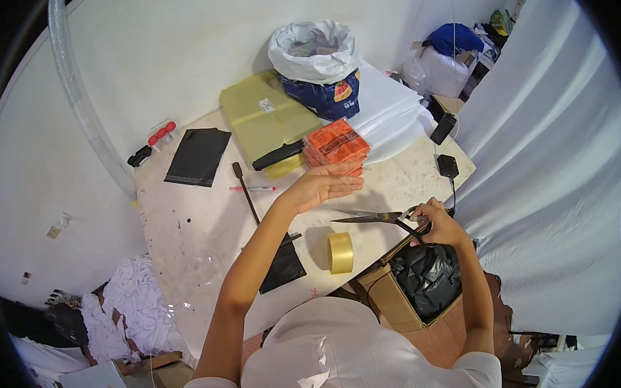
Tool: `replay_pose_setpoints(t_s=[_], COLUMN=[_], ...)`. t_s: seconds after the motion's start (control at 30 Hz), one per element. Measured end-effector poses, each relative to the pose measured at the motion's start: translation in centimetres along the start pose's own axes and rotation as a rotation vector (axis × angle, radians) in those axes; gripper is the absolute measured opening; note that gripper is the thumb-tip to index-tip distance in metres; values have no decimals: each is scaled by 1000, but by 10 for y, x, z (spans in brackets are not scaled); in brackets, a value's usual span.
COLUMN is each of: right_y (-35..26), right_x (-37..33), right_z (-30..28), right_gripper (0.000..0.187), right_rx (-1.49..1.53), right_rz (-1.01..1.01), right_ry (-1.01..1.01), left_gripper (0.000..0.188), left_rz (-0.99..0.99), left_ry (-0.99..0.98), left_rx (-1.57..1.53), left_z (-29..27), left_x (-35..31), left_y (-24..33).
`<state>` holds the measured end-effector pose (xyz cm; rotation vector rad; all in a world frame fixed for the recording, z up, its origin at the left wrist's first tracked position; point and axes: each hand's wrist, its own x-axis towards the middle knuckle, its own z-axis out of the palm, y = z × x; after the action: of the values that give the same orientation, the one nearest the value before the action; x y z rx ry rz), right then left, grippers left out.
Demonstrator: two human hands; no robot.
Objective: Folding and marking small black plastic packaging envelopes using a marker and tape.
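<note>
My right hand [441, 225] grips the handles of large black-handled scissors [376, 217], blades pointing left over the table. My left hand [325, 184] is raised above the table with fingers spread and flat, holding nothing, just in front of a stack of orange packets [335, 143]. A roll of clear yellowish tape [340, 252] stands on its edge on the white table [203, 237] below the scissors. A black flat bag [283, 268] lies under my left forearm.
A yellow-green bag stack [262, 118], a black knife-like tool [277, 155], a black pouch [199, 156], a red pen [252, 188] and a thin black rod [245, 190] lie on the table. A white-lined sack [317, 64] and white sheets [392, 110] sit behind. A cardboard box with black bags [418, 284] stands at right.
</note>
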<state>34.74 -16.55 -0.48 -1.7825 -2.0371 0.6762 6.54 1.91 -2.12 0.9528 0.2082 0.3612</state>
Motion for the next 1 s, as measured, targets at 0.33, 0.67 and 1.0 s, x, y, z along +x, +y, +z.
replay_pose_setpoints(t_s=[0.33, 0.67, 1.0], right_y=[5, 9, 86], right_x=[20, 28, 23], right_z=[1, 6, 111], right_gripper=[48, 34, 36], right_rx=[34, -44, 70], right_rz=[-123, -123, 126], right_ry=[-38, -26, 152], left_gripper=[44, 47, 53], left_rz=[-13, 161, 183], left_ry=[13, 59, 143], left_rx=[-45, -204, -284], left_z=[-2, -9, -16], left_x=[6, 0, -58], left_y=[1, 9, 11])
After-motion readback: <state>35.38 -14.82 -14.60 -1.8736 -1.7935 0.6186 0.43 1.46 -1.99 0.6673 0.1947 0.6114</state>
